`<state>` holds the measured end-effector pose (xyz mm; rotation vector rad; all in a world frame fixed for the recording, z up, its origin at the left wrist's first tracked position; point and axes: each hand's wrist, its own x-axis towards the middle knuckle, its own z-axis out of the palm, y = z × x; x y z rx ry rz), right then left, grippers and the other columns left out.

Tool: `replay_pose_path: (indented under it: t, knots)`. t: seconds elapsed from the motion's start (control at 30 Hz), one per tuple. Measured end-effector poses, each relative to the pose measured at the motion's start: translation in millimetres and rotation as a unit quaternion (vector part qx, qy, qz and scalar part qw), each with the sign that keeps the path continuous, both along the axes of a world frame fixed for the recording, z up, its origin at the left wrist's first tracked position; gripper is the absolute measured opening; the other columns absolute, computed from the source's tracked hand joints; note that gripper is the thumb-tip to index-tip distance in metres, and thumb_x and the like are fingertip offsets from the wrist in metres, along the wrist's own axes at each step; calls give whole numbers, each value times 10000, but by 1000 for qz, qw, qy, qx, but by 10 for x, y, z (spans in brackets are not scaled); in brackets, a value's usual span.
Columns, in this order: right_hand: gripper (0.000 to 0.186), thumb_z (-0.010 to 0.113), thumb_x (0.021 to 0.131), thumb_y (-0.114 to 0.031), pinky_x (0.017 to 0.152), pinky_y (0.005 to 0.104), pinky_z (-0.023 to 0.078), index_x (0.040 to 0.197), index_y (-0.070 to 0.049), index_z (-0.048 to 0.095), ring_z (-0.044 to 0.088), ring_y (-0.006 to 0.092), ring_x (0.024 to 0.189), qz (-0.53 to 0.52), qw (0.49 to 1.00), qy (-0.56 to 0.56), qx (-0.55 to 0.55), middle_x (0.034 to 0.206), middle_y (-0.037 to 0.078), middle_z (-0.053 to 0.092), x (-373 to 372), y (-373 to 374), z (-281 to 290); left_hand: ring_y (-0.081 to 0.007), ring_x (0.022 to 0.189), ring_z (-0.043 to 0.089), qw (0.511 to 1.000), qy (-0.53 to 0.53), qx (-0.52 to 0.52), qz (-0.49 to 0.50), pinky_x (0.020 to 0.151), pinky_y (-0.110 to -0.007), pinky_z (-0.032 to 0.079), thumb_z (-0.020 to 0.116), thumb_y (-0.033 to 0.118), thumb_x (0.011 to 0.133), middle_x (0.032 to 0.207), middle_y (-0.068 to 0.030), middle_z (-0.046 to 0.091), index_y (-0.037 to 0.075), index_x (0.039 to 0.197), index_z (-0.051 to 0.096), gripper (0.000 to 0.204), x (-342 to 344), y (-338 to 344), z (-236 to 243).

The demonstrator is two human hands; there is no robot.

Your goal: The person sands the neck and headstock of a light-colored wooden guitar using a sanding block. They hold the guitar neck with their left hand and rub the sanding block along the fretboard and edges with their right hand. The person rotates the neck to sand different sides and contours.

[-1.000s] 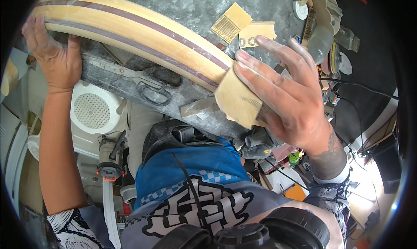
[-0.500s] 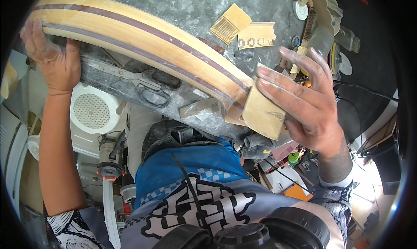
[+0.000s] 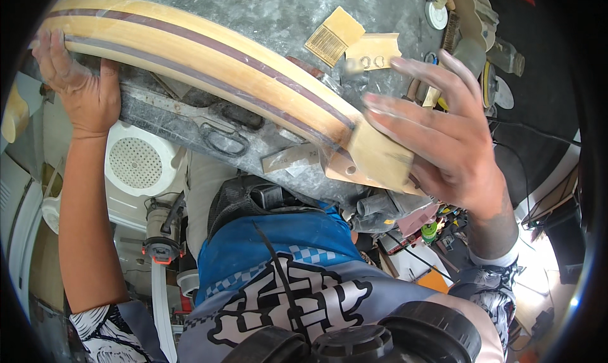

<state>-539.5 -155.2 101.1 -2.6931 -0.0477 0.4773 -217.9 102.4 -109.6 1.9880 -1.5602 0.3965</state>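
Observation:
A long curved laminated wooden piece (image 3: 209, 52), pale with darker stripes, lies slanting across the dusty grey worktop. At its far-left end my left hand (image 3: 79, 90) closes round the near edge, with the thumb apart from the fingers. My right hand (image 3: 443, 135) holds a folded tan sheet of sandpaper (image 3: 380, 152), blurred by motion, over the wood's right end. Its index and middle fingers reach across the sheet; the other fingers are raised and spread. The sheet covers part of that end, and a small hole shows in the wood just beside it.
Two tan sandpaper pieces (image 3: 335, 37) lie beyond the wood. Along the near worktop edge are scissors (image 3: 225, 140) and a paper scrap (image 3: 291, 158). Jars and a brush (image 3: 451, 32) crowd the far right. Below left are a white perforated seat (image 3: 134, 157) and a power tool (image 3: 161, 236).
My right hand and the sandpaper have shifted slightly left along the wood's end, uncovering more of the end beneath the sheet. My left hand keeps its place on the wood.

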Motion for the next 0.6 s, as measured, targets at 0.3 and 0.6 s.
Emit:
replay_pose_path:
  t: [0.3,0.6]
  knots:
    - [237,593,1007,-78,705,216,420,1204,36,662,522,46,809,-330,935,-110,68,1032,64,700,-201,48,60,-424,1476,173,1000,-2,8,21,1226,-540,135,709,370,937,1583,-215,216,4,1553,220,868,-19,5,-22]
    - [218,701,889,-33,944,421,513,1105,-10,722,699,270,1060,-190,972,-132,51,1181,137,742,-409,-129,-68,-414,1479,159,1000,-9,9,10,1229,-522,136,707,336,941,1588,-211,219,-6,1546,228,844,3,2,-9]
